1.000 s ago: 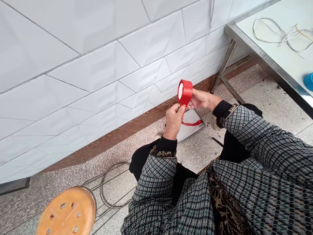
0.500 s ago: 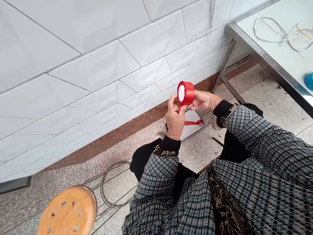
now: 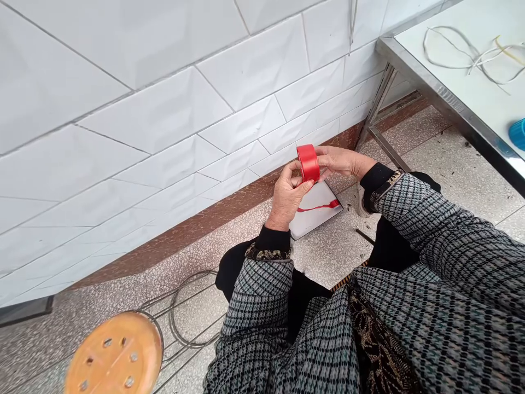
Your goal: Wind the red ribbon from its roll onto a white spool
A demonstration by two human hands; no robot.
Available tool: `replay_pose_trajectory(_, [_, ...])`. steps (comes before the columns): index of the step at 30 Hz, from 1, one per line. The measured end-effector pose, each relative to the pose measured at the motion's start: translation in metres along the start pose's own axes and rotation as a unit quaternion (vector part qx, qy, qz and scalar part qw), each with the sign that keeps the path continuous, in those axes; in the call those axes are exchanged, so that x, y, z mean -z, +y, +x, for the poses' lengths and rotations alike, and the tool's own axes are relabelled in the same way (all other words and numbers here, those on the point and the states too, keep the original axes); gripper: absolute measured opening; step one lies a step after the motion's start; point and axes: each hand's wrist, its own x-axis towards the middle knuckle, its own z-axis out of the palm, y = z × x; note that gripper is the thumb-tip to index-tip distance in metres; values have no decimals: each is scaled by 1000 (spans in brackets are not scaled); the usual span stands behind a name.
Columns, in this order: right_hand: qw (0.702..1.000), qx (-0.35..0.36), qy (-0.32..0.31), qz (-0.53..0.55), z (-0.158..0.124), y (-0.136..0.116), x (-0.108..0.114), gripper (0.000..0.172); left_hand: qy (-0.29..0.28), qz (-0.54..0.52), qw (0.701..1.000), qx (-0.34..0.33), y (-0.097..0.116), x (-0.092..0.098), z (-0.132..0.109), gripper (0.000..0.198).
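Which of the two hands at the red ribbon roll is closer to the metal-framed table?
The right hand, on the side of the red ribbon roll toward the metal-framed table. The left hand is on the opposite side.

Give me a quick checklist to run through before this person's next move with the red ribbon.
1. Roll supported: ok, left hand grips it, right hand at its side.
2. Loose ribbon flat: not ok, it narrows mid-length.
3. Ribbon joined to the roll: cannot tell, left hand blocks the view.
4. Stool away from hands: ok, well apart.
5. Wires away from ribbon: ok, they lie on the table.
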Motion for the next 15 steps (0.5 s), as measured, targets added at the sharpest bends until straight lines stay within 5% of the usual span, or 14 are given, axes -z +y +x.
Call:
replay_pose_trajectory(7, [970, 117, 98, -191, 7, 7, 9, 21, -3, -43, 998, 41, -3, 2, -2, 58])
replay_pose_trajectory(11, [962, 83, 205, -161, 20, 17, 9, 20, 96, -7, 995, -7, -11, -9, -1, 39])
replay_pose_trajectory(15, [979, 4, 195, -65, 25, 18, 2, 16, 142, 4, 989, -29, -12, -16, 1, 34])
